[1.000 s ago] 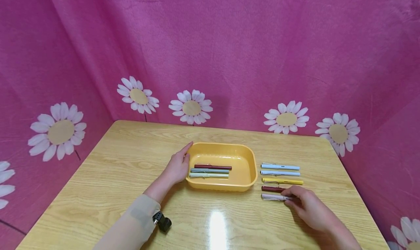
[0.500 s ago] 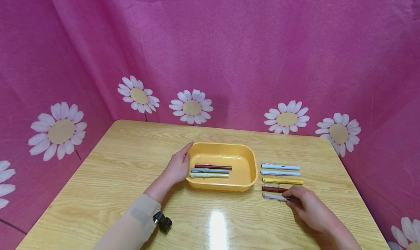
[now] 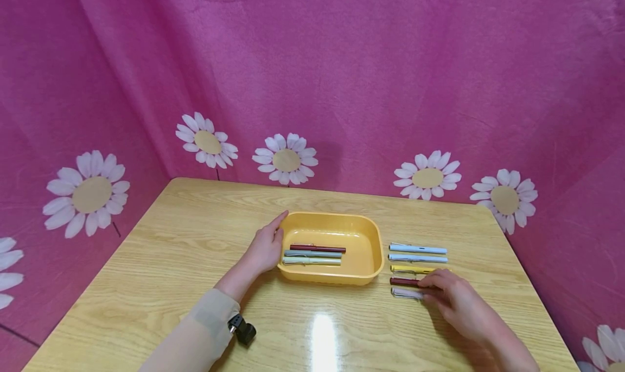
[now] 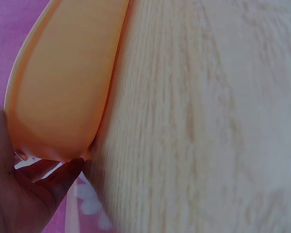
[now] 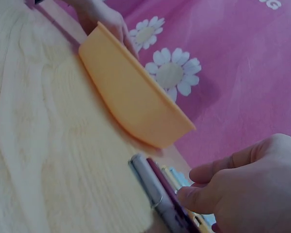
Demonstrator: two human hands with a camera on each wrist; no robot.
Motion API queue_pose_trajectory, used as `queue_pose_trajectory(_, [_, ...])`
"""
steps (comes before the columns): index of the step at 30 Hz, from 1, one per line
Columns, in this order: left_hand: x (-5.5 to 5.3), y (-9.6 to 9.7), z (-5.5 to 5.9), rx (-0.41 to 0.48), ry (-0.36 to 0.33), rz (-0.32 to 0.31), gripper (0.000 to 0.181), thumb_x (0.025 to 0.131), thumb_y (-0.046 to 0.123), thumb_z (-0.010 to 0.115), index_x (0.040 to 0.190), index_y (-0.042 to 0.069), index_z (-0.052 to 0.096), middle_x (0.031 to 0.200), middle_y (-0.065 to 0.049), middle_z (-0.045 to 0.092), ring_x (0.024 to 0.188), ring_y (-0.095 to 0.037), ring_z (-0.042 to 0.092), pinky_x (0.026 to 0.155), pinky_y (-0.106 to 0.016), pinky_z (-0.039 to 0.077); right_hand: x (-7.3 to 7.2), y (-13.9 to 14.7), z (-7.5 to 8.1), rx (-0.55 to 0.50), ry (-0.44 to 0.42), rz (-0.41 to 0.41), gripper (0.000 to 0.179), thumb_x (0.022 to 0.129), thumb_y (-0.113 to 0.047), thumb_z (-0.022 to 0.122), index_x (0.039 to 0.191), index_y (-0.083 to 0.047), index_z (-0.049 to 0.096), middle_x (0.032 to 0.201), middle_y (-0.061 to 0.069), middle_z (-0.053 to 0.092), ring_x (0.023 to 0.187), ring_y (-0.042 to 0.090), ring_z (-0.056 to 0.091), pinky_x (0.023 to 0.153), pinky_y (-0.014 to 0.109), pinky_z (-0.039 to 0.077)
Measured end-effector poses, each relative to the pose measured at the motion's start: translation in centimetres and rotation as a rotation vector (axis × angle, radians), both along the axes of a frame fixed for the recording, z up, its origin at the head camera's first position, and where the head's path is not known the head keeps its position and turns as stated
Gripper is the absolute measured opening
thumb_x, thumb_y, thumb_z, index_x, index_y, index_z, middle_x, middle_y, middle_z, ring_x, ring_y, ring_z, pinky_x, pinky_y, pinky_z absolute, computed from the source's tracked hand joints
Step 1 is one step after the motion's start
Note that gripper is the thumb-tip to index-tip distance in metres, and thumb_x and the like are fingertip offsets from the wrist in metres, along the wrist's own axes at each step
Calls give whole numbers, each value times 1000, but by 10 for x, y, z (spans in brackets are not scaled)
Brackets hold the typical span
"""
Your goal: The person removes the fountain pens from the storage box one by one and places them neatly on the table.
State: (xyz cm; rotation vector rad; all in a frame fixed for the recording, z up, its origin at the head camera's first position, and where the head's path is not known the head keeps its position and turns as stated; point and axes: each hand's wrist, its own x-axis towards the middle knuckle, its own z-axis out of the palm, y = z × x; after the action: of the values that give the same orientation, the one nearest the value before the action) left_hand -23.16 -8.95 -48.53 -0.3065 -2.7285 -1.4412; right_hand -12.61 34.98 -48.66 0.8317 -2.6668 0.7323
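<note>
My left hand [image 3: 264, 248] holds the left end of a yellow plastic tray [image 3: 330, 280]. In the left wrist view its fingers [image 4: 63, 178] curl at the tray's end. Inside the tray lie a dark red pen [image 3: 317, 248], a grey-green pen [image 3: 312, 254] and a pale green pen [image 3: 311, 261]. My right hand [image 3: 456, 301] is over the right ends of a second dark red pen [image 3: 404, 281] and a pale lilac pen [image 3: 406, 293]. In the right wrist view the thumb [image 5: 199, 198] and index finger [image 5: 223, 167] are slightly apart above the pens; contact is unclear.
Above the dark red pen, in the same row right of the tray, lie a yellow pen [image 3: 412, 269] and two light blue pens, the upper pen [image 3: 417, 248] and lower pen [image 3: 417, 258]. The wooden table [image 3: 146, 263] meets a pink flowered curtain [image 3: 342, 90] behind.
The pale lilac pen has shifted slightly to the right. My right hand has left it and moved a little up toward the dark red pen. The left hand and tray keep still.
</note>
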Motion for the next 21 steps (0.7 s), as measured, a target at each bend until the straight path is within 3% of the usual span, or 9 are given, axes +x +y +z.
queue_pose_trajectory(4, [0,0,0,4,-2,-2,51,113,10,39,164,10,41,154,-24,52,144,-35,46,123,-48,32,-2,-9,12,-6,-9,0,37,83,9,84,106,-19,77,105,-11,67,95,9,63,81,24,58])
queue_pose_trajectory(9, [0,0,0,3,3,-4,52,112,9,40,164,9,40,153,-25,52,144,-35,47,123,-49,33,-8,-23,22,-23,81,44,37,81,10,85,106,-14,76,107,-8,70,98,13,65,90,11,48])
queue_pose_trajectory(14, [0,-1,0,1,-8,-6,51,113,12,39,165,11,40,154,-24,51,145,-35,45,123,-49,31,-16,-38,29,-46,85,90,38,82,9,85,110,-14,76,111,-5,72,104,15,67,96,8,44])
queue_pose_trajectory(17, [-1,-1,0,-2,-7,-11,51,113,12,39,165,10,39,155,-24,51,146,-36,45,123,-49,31,-20,-46,33,-65,74,121,38,83,9,84,112,-14,76,112,-4,72,106,16,67,96,13,48])
queue_pose_trajectory(21, [-1,-1,0,-2,-1,-14,52,113,11,39,164,9,39,155,-24,51,145,-35,45,123,-49,32,-25,-57,40,-89,31,151,35,86,8,82,113,-13,75,111,-7,70,103,18,68,88,32,60])
